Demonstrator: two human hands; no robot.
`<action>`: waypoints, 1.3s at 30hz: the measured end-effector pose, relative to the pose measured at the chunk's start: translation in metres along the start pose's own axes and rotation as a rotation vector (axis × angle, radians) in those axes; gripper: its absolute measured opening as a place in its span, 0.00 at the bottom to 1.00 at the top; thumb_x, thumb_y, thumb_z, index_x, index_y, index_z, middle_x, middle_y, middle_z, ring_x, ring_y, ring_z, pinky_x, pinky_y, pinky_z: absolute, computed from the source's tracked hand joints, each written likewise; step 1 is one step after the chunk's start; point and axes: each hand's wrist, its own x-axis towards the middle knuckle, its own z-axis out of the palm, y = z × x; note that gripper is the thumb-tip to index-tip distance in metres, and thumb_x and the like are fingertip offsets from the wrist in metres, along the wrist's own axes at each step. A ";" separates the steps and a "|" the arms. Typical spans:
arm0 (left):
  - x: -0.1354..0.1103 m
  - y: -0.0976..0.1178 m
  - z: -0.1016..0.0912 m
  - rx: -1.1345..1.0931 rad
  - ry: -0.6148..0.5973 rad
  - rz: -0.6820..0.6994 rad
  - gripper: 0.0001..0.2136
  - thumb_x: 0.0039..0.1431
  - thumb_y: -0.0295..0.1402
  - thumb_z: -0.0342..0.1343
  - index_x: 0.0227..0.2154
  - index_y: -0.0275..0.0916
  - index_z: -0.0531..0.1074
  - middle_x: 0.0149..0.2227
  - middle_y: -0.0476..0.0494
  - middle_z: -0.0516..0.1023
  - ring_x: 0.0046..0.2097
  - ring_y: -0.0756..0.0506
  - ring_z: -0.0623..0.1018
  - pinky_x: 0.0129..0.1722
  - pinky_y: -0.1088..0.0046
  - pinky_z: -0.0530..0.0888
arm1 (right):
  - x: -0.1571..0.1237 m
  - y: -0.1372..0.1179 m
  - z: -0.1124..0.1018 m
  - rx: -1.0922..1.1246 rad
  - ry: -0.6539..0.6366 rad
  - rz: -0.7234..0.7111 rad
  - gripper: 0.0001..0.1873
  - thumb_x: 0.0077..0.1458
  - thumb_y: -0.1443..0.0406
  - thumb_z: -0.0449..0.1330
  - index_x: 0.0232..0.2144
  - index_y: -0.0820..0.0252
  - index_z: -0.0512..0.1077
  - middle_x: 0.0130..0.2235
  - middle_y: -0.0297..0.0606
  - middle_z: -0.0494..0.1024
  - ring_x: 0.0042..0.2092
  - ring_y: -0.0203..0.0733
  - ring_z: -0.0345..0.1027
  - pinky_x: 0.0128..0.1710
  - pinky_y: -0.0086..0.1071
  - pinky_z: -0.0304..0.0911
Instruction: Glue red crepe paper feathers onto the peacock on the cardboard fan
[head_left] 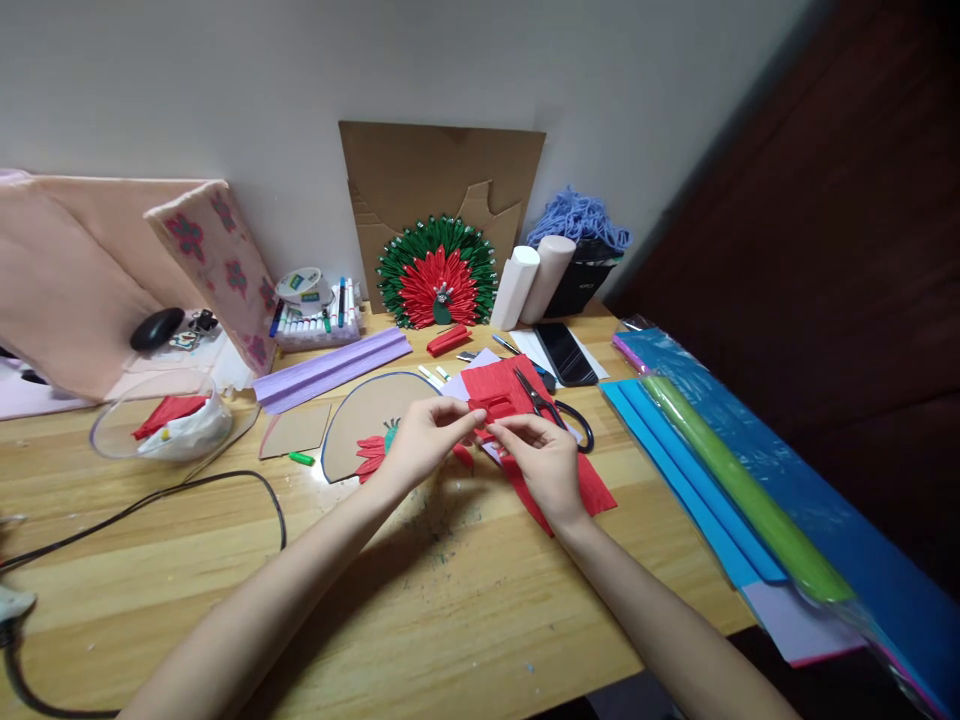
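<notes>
Both hands meet over the red crepe paper (592, 482) on the desk. My left hand (431, 435) is closed, thumb and forefinger pinching a small piece of red crepe paper (489, 420). The fingertips of my right hand (546, 468) pinch the same piece from the other side; the fingers hide much of it. Black-handled scissors (576, 425) lie on the red paper just beyond my right hand. Partly behind my left wrist is a rounded cardboard piece (352, 420) with a blue edge, bearing red paper petals (369, 458) and a green centre.
A cardboard sheet (442, 165) with a green and red paper peacock (442, 300) leans on the wall. Nearby are a phone (566, 355), a marker box (319, 325), folded purple paper (334, 370), a clear bowl (112, 425), a black cable (247, 474) and wrapped paper rolls (750, 490).
</notes>
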 end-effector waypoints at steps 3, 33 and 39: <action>-0.002 0.002 0.004 -0.022 -0.007 -0.018 0.13 0.45 0.40 0.61 0.26 0.33 0.74 0.25 0.45 0.76 0.27 0.50 0.74 0.30 0.76 0.70 | 0.000 0.000 0.001 0.025 0.016 0.000 0.08 0.44 0.62 0.64 0.27 0.62 0.74 0.27 0.37 0.78 0.28 0.38 0.72 0.29 0.30 0.69; -0.005 -0.008 0.013 -0.169 0.101 -0.197 0.12 0.44 0.38 0.61 0.25 0.32 0.77 0.22 0.45 0.76 0.24 0.52 0.72 0.27 0.78 0.69 | -0.005 0.010 -0.003 -0.367 -0.003 -0.386 0.06 0.51 0.67 0.58 0.32 0.60 0.75 0.33 0.38 0.77 0.30 0.37 0.71 0.32 0.31 0.70; -0.004 -0.008 0.011 -0.240 0.054 -0.257 0.13 0.44 0.39 0.61 0.26 0.32 0.77 0.23 0.44 0.77 0.24 0.52 0.71 0.26 0.79 0.67 | -0.002 0.008 -0.007 -0.481 -0.037 -0.485 0.08 0.52 0.68 0.56 0.34 0.56 0.75 0.35 0.38 0.78 0.34 0.39 0.72 0.37 0.33 0.69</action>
